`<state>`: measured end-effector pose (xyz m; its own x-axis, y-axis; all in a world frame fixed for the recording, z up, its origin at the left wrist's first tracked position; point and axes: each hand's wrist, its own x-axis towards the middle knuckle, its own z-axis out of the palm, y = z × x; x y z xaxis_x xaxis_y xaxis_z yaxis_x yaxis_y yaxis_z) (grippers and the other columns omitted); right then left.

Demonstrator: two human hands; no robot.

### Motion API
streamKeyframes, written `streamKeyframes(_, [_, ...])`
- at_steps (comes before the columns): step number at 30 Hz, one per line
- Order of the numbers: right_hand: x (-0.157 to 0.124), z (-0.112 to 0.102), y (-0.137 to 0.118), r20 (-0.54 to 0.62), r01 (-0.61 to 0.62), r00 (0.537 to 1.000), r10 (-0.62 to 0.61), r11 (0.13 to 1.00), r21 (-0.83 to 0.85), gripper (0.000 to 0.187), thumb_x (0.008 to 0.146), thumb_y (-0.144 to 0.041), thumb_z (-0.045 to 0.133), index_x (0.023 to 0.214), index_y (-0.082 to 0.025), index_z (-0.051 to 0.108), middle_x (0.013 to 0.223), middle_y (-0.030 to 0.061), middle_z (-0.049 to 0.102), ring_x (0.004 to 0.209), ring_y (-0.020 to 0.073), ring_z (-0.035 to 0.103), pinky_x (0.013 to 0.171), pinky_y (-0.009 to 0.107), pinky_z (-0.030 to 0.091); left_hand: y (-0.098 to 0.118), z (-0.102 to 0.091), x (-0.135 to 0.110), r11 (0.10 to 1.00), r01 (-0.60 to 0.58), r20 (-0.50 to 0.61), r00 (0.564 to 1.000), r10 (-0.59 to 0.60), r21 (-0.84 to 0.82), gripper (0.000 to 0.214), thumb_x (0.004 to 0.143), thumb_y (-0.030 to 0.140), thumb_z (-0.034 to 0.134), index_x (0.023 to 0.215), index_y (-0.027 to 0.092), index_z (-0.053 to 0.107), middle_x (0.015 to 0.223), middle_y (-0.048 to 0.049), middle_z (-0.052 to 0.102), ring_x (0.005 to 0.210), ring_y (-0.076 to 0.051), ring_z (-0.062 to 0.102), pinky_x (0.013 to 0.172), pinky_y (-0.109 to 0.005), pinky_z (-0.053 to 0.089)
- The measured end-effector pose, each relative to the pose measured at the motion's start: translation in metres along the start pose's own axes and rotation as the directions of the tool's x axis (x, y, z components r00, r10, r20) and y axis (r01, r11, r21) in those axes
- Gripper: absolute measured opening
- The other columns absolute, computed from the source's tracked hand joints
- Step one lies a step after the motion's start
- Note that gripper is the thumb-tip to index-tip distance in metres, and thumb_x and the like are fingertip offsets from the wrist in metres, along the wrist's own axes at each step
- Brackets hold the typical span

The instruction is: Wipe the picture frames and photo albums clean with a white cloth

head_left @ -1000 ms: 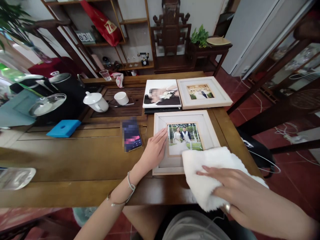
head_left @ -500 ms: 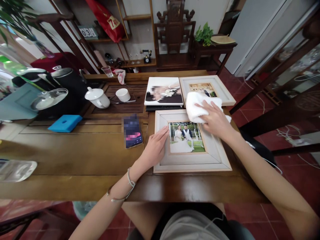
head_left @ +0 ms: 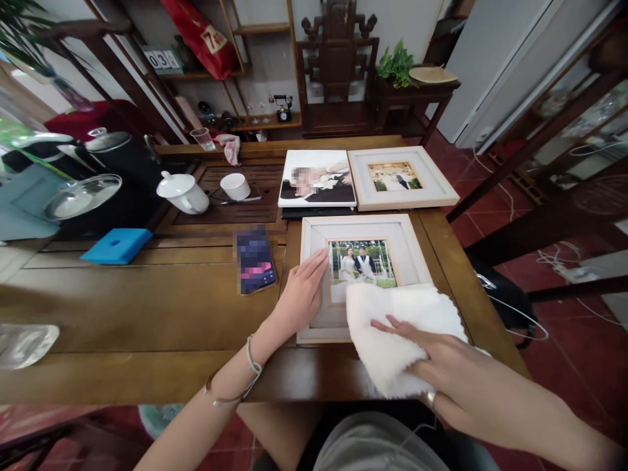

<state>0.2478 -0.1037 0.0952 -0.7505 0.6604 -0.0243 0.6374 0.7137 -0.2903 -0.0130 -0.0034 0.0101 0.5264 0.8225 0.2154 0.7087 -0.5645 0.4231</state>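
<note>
A white-framed wedding photo [head_left: 366,232] lies flat on the wooden table [head_left: 147,307] in front of me. My left hand [head_left: 300,294] rests flat on the frame's left side, fingers stretched out. My right hand [head_left: 434,363] presses a fluffy white cloth [head_left: 397,320] onto the frame's lower right part, fingers spread over the cloth. The cloth hides the frame's near right corner.
Behind lie a frameless photo print [head_left: 317,178] and a second framed photo [head_left: 400,176]. A phone [head_left: 254,260] lies left of the frame. Further left are a white teapot [head_left: 179,191], a cup [head_left: 235,186], a blue box [head_left: 116,245] and dark pots [head_left: 105,163].
My right hand has drawn the cloth from the frame's far right corner back down to its near right part. The left hand has stayed put on the frame.
</note>
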Motion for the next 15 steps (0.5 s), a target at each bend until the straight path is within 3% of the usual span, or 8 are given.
streamKeyframes(3, [0.012,0.013,0.009,-0.058,-0.024,0.998,0.025,1.0,0.015,0.043,0.058,0.0,0.051,0.091,-0.017,0.074,0.149,0.0126,0.046,0.136,0.0301,0.045,0.11,0.046,0.043,0.0,-0.001,0.0,1.0,-0.019,0.018,1.0,0.019,0.003,0.07,0.08,-0.002,0.036,0.148,0.013,0.034,0.155,-0.0172,0.037,0.146,-0.027,0.032,0.111,-0.051,0.037])
streamKeyframes(7, [0.041,0.028,0.047,-0.212,-0.077,0.976,0.058,0.993,-0.084,0.037,0.062,-0.003,0.057,0.093,-0.013,0.075,0.147,0.0174,0.047,0.138,0.0371,0.039,0.113,0.055,0.035,-0.002,-0.002,-0.001,0.999,-0.044,0.033,0.998,0.044,-0.009,0.071,0.079,-0.003,0.035,0.148,0.014,0.034,0.155,-0.0176,0.036,0.146,-0.028,0.03,0.111,-0.051,0.037])
streamKeyframes(9, [0.054,0.025,0.073,-0.245,-0.157,0.963,0.113,0.973,-0.17,0.035,0.065,-0.003,0.058,0.095,-0.012,0.075,0.147,0.0183,0.047,0.138,0.0387,0.039,0.114,0.056,0.033,-0.003,-0.002,-0.001,0.999,-0.041,0.029,0.999,0.041,-0.016,0.07,0.08,-0.004,0.034,0.148,0.014,0.034,0.155,-0.0179,0.036,0.146,-0.028,0.03,0.111,-0.051,0.037])
streamKeyframes(12, [0.077,0.012,0.107,-0.254,-0.26,0.948,0.191,0.925,-0.275,0.047,0.069,-0.002,0.057,0.113,-0.009,0.07,0.147,0.0185,0.047,0.14,0.0397,0.036,0.115,0.057,0.03,-0.003,-0.001,-0.002,0.999,-0.039,0.023,0.999,0.04,-0.034,0.07,0.08,-0.004,0.035,0.148,0.014,0.033,0.155,-0.0183,0.036,0.146,-0.028,0.031,0.111,-0.052,0.037])
streamKeyframes(15, [0.1,0.004,0.119,-0.223,-0.28,0.951,0.216,0.908,-0.312,0.053,0.071,-0.002,0.055,0.123,-0.008,0.065,0.15,0.0193,0.043,0.142,0.0407,0.03,0.115,0.059,0.028,-0.003,-0.001,-0.002,0.998,-0.044,0.02,0.999,0.045,-0.049,0.072,0.079,-0.004,0.036,0.149,0.016,0.032,0.155,-0.0176,0.036,0.146,-0.028,0.03,0.111,-0.053,0.037])
